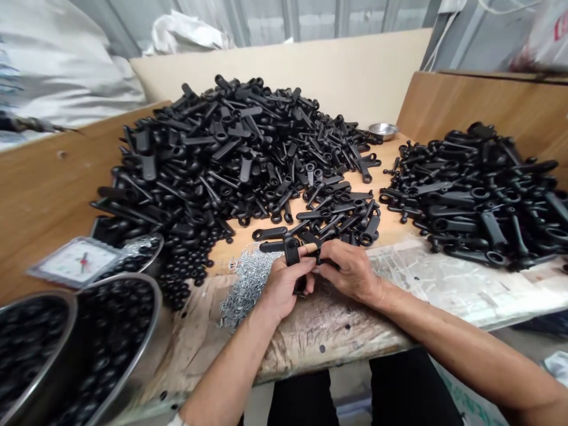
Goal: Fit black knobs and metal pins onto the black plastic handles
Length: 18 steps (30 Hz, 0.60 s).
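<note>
My left hand (286, 281) is closed round a black plastic crank handle (291, 251), whose flat arm sticks up past the thumb. Close against it, my right hand (350, 269) has its thumb and fingers pinched at a small dark part that is mostly hidden. A finger of the left hand wears a tan wrap. Beside the left hand lies a heap of small silver metal pins (248, 284). Just beyond both hands are loose black crank handles (337, 216), spread at the foot of a tall pile (231, 148) of the same kind.
Another heap of black handles (483, 201) lies at the right. Metal bowls of black knobs (119, 331) stand at the left front, near a square clock (82, 260). Wooden boards (57, 165) wall the table. A small metal dish (383, 130) sits at the back.
</note>
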Available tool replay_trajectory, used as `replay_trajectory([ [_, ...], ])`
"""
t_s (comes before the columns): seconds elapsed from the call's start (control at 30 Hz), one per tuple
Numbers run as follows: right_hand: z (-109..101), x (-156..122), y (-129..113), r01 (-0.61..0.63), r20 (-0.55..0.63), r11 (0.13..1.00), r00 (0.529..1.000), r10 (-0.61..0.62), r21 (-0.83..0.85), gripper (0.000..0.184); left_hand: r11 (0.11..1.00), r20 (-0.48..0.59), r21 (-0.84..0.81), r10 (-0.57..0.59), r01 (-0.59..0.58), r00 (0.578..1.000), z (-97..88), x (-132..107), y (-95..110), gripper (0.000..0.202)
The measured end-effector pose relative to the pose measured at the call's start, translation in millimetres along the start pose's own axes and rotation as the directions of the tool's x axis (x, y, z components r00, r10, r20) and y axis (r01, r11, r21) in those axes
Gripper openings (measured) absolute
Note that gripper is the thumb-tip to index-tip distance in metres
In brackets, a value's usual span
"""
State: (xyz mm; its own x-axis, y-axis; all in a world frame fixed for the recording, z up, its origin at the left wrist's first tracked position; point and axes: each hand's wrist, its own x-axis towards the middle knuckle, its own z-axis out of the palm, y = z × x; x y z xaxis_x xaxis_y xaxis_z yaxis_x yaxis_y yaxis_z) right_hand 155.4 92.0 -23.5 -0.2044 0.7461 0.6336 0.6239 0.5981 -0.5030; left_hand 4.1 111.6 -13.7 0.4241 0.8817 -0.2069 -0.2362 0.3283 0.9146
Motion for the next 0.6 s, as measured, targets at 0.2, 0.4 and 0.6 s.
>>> replay_trajectory([
  [0.2, -2.3, -1.7, -8.0, -0.068, -0.008, 0.980, 0.997, 0.071, 0.189, 0.027, 0.999, 0.018, -0.010, 0.047, -0.046, 0.999, -0.9, 0.6, 0.0, 0.045],
  [0.4, -12.2, -2.9, -9.0, -0.186, 0.103, 0.912, 0.982, 0.159, 0.365, 0.030, 0.998, 0.034, 0.019, 0.067, -0.067, 0.997, -3.1, -0.4, 0.8, 0.044],
  [0.6, -15.4, -4.7, -6.5, -0.107, 0.223, 0.955, 0.974, 0.044, 0.276, 0.027, 0.985, -0.015, 0.149, 0.089, -0.086, 0.996, 1.4, -1.9, -3.9, 0.040],
])
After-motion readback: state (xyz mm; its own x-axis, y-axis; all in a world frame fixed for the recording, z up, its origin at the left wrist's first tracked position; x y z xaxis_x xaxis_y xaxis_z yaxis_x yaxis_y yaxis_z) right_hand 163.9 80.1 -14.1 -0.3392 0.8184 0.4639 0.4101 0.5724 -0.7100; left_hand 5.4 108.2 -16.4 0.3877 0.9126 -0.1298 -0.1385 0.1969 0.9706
